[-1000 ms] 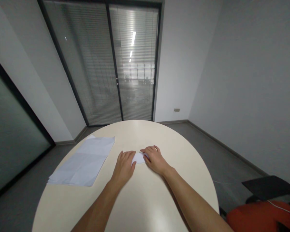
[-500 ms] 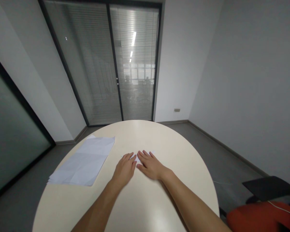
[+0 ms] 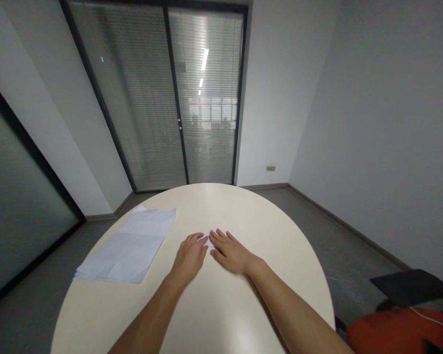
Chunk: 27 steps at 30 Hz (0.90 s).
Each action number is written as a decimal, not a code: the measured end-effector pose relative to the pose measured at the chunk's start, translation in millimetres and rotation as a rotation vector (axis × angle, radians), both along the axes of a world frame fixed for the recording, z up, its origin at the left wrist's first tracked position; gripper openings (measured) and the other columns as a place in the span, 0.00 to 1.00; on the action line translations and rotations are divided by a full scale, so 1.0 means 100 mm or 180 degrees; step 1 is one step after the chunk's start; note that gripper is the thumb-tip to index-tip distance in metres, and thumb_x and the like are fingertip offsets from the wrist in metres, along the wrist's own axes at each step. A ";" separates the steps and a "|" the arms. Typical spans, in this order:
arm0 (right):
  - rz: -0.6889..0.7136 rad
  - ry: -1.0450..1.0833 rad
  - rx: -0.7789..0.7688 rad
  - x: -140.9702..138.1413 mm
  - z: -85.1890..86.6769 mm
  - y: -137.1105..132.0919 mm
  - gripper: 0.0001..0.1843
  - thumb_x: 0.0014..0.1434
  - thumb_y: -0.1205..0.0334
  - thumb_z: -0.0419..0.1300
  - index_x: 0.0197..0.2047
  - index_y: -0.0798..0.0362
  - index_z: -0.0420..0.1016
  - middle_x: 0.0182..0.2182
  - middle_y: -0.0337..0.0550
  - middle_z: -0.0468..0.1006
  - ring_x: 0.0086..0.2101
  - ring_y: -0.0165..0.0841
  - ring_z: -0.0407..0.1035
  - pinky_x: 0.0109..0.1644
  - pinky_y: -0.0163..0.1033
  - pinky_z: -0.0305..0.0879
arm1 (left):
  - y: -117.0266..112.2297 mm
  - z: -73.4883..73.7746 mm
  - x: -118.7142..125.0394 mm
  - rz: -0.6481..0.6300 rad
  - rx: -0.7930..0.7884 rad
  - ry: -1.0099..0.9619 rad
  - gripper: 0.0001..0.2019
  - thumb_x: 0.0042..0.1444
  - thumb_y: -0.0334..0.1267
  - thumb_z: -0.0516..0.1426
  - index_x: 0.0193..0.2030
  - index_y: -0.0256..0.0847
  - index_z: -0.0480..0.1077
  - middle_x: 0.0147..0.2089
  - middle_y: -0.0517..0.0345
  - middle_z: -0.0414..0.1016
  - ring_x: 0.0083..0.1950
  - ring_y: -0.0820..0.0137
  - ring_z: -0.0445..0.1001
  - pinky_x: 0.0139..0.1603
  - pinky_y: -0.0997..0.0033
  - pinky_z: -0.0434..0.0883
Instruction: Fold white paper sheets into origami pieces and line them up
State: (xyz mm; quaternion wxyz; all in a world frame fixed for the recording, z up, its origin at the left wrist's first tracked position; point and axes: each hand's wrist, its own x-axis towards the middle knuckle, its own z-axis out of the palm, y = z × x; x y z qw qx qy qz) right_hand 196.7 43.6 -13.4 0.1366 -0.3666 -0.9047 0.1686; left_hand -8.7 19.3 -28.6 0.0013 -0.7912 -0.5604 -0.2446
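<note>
A small piece of white paper lies on the cream table, mostly hidden under my hands. My right hand rests flat on it, palm down and fingers a little spread. On its left side my left hand lies palm down, fingers stretched and slightly bent, the thumb near my right hand's thumb. Neither hand lifts the paper. A thin white corner shows past the fingertips of my right hand. How the paper is folded, if at all, cannot be made out.
On the left of the round table is a stack of creased white paper sheets. A red chair with a black part stands at the lower right. Beyond the table are glass doors with blinds.
Both hands stay over the small paper, with only slight shifts of the fingers; my left fingers are a bit more bent. The paper stack has not moved.
</note>
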 end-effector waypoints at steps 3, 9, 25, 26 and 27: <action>-0.0025 0.0005 -0.0072 0.00 0.01 0.01 0.32 0.73 0.52 0.45 0.75 0.56 0.53 0.73 0.56 0.52 0.72 0.48 0.44 0.73 0.61 0.45 | 0.01 -0.01 -0.01 -0.0003 0.0030 -0.0004 0.17 0.66 0.34 0.54 0.59 0.43 0.75 0.59 0.47 0.76 0.60 0.61 0.73 0.61 0.58 0.70; -0.0087 0.0087 0.0028 0.02 0.06 0.03 0.30 0.71 0.55 0.49 0.72 0.58 0.60 0.70 0.58 0.59 0.70 0.51 0.51 0.71 0.61 0.52 | 0.00 0.01 -0.01 0.0007 0.0032 0.0011 0.16 0.67 0.35 0.54 0.57 0.42 0.75 0.58 0.48 0.77 0.59 0.60 0.73 0.61 0.58 0.70; -0.0258 -0.0015 0.0620 -0.02 0.18 0.07 0.17 0.71 0.63 0.51 0.56 0.52 0.78 0.47 0.49 0.80 0.48 0.38 0.72 0.54 0.40 0.66 | 0.01 0.11 0.02 0.0059 0.0038 0.0134 0.14 0.70 0.36 0.51 0.53 0.41 0.76 0.53 0.52 0.80 0.54 0.62 0.75 0.58 0.61 0.71; -0.0222 -0.0102 0.0660 -0.03 0.20 0.06 0.17 0.71 0.64 0.51 0.56 0.51 0.77 0.47 0.48 0.81 0.48 0.37 0.72 0.53 0.39 0.66 | 0.01 0.12 0.02 0.0074 0.0020 0.0154 0.14 0.70 0.36 0.50 0.53 0.41 0.76 0.53 0.52 0.80 0.54 0.62 0.75 0.58 0.61 0.71; -0.0211 -0.0157 0.0682 -0.03 0.21 0.06 0.17 0.71 0.65 0.52 0.56 0.51 0.77 0.47 0.48 0.81 0.47 0.37 0.72 0.52 0.39 0.66 | 0.00 0.12 0.01 0.0087 0.0009 0.0166 0.14 0.70 0.36 0.50 0.53 0.42 0.76 0.53 0.52 0.80 0.54 0.62 0.76 0.58 0.61 0.71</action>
